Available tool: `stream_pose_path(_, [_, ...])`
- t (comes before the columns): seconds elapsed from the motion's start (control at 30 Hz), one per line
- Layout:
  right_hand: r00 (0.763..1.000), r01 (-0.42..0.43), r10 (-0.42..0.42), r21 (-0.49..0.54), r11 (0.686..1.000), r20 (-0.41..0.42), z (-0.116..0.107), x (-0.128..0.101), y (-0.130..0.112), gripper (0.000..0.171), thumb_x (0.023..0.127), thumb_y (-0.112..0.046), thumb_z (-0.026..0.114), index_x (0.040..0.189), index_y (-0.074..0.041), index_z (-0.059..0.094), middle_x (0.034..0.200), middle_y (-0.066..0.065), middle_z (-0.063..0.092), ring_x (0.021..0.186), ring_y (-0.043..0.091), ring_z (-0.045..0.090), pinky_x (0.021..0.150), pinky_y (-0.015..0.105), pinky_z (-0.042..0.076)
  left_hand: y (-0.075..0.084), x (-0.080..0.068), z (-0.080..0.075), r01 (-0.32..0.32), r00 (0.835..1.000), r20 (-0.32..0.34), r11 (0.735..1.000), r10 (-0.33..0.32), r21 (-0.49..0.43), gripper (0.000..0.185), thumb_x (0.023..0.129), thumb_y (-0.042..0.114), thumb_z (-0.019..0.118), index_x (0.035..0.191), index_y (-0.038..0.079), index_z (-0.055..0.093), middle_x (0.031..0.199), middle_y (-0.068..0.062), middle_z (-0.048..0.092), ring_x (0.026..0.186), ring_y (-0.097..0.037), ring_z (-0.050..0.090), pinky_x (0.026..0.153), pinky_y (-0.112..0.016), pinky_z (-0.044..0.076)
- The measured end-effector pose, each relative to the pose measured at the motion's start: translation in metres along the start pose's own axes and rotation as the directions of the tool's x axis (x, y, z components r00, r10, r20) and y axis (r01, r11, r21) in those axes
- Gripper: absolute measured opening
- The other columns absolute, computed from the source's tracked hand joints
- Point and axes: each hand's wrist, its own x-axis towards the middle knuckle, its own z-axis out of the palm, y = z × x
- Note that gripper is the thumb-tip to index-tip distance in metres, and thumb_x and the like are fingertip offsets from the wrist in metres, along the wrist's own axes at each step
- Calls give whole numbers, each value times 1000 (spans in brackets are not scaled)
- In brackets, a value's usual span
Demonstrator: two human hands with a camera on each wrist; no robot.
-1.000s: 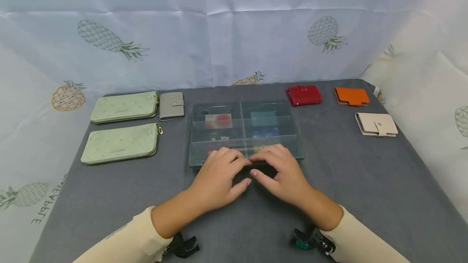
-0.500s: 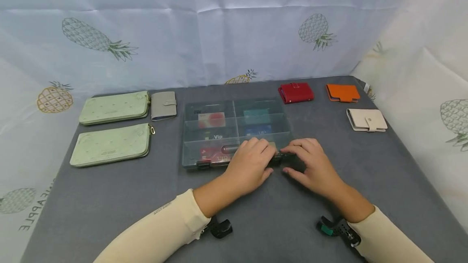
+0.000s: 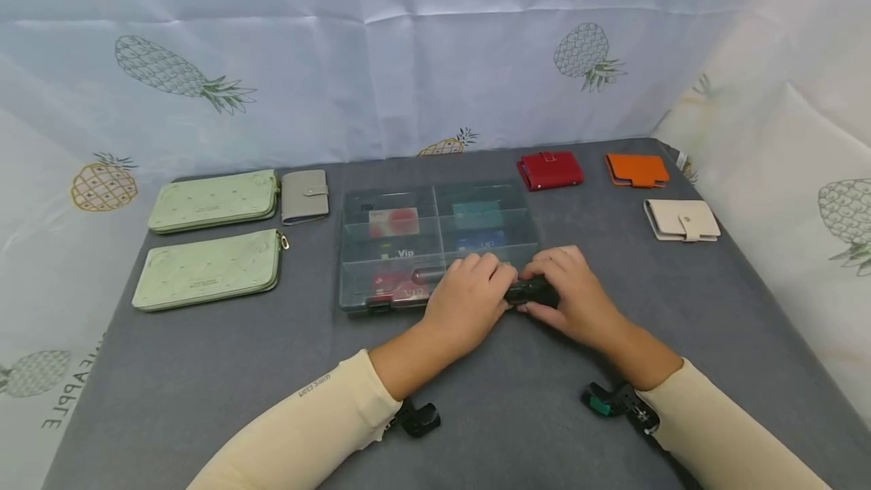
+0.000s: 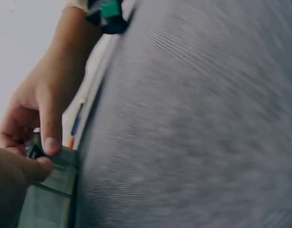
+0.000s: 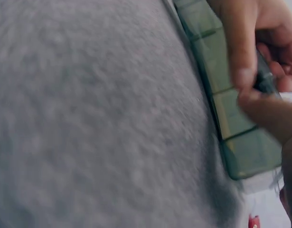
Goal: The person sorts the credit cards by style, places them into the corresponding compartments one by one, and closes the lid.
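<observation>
A clear greenish plastic storage box (image 3: 391,274) with compartments lies flat in the middle of the table in the head view. Several cards show through its lid, among them a red and white card (image 3: 395,222). My left hand (image 3: 469,297) bends its fingers over the box's front edge, right of centre. Beside it, my right hand (image 3: 571,297) grips the front right corner with fingers above and thumb below. In the left wrist view, a dark clasp (image 4: 35,151) sits between the fingers and thumbs of both hands. Fingers partly hide it, so whether it is undone cannot be told.
Two pale green zip wallets (image 3: 212,201) and a grey card holder (image 3: 305,196) lie to the left. At the back right are a red card holder (image 3: 551,170), an orange one (image 3: 636,170) and a cream one (image 3: 682,219). A pineapple-print curtain (image 3: 306,82) stands behind.
Both hands have moved right along the box's front edge, from its centre towards its right corner. The right hand has then come in closer to the left and gripped the corner. The box stays shut.
</observation>
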Motion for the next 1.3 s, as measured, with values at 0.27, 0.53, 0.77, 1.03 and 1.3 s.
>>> stream_pose_path(0.27, [997, 25, -18, 91, 996, -77, 0, 4, 1, 36, 108, -45, 63, 106, -10, 73, 106, 2, 69, 97, 22, 59, 93, 41, 37, -3, 3, -7, 49, 998, 54, 988, -41, -148, 20, 100, 31, 79, 112, 17, 71, 101, 3, 64, 85, -14, 58, 76, -31, 49])
stream_pose_path(0.53, [997, 9, -1, 95, 995, -82, 0, 7, -2, 26, 105, -35, 67, 101, -10, 73, 102, 3, 71, 94, 23, 61, 91, 40, 39, 0, 3, -7, 53, 998, 23, 988, -50, -143, 13, 102, 26, 75, 109, 16, 71, 97, 2, 63, 82, -15, 56, 72, -31, 46])
stream_pose_path(0.77, [997, -20, 27, 88, 996, -78, -1, 7, -5, 11, 93, -17, 76, 101, -11, 73, 103, 4, 71, 93, 24, 60, 91, 40, 40, 2, 1, -7, 45, 999, -3, 989, -46, -143, 10, 103, 25, 73, 103, 16, 69, 93, 1, 60, 78, -15, 54, 67, -31, 41])
stream_pose_path(1.03, [995, -47, 54, 85, 995, -86, -2, 7, -9, 16, 85, -9, 79, 100, -13, 73, 101, 1, 71, 90, 22, 58, 87, 40, 39, -1, 5, -10, 69, 997, 50, 969, -59, -236, 13, 100, 23, 78, 103, 16, 68, 92, 2, 60, 78, -14, 53, 72, -31, 45])
stream_pose_path(1.3, [998, -46, 44, 33, 998, 42, -20, 16, -14, 16, 90, -14, 83, 103, -14, 75, 98, -5, 70, 87, 15, 58, 79, 35, 47, -22, 1, -41, 6, 956, 279, 943, 93, -334, 26, 105, 34, 71, 125, 18, 71, 111, 4, 66, 93, -13, 58, 85, -35, 49])
